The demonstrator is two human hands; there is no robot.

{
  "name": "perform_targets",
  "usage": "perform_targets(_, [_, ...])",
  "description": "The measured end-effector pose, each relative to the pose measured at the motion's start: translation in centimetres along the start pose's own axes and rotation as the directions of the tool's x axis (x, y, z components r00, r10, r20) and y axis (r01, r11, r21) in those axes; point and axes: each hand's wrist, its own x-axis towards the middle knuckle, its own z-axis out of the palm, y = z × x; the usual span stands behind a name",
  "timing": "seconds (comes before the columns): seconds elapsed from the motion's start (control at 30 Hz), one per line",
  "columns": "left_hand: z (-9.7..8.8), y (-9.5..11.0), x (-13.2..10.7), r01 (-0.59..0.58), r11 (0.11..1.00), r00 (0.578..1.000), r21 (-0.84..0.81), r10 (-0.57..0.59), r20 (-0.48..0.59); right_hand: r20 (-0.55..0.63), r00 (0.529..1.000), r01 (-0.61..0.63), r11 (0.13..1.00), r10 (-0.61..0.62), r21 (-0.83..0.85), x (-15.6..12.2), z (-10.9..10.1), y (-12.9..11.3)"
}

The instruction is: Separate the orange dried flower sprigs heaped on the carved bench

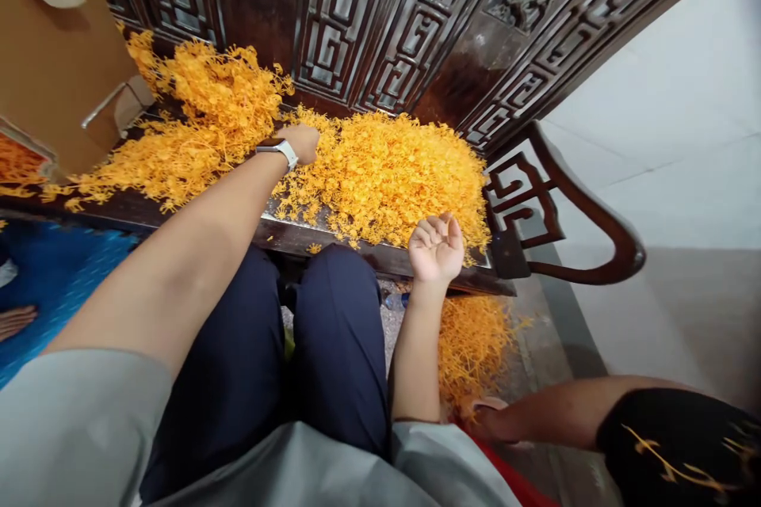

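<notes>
From the head view, the left hand rests on a heap of orange sprigs, its fingers hidden, so any grip cannot be told. The right hand lies open, palm up, near the front edge of the carved wooden bench. A careless sweep could push sprigs over that edge onto the floor's spilled drift.

Left arm stretched forward, low across body; left hand palm down, fingers curling downward, tips hidden. Right forearm angled up; right hand open, palm up, fingers loosely curled.
</notes>
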Motion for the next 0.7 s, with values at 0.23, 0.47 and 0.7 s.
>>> perform_targets(0.23, [-1.2,-5.7,-0.9,0.258,0.963,0.915,0.083,-0.216,-0.342,0.023,0.996,-0.049,0.709,0.091,-0.704,2.8,0.3,8.0])
perform_targets(0.47, [-2.0,-5.4,-0.4,0.335,0.941,0.934,0.047,-0.325,-0.146,-0.11,0.922,-0.222,0.276,0.371,-0.935,12.5,-0.2,18.0])
perform_targets(0.7, [-1.7,-3.4,-0.7,-0.083,0.996,0.967,0.021,0.086,-0.241,-0.235,0.961,-0.241,0.026,0.145,-0.97,21.0,-1.6,22.6])
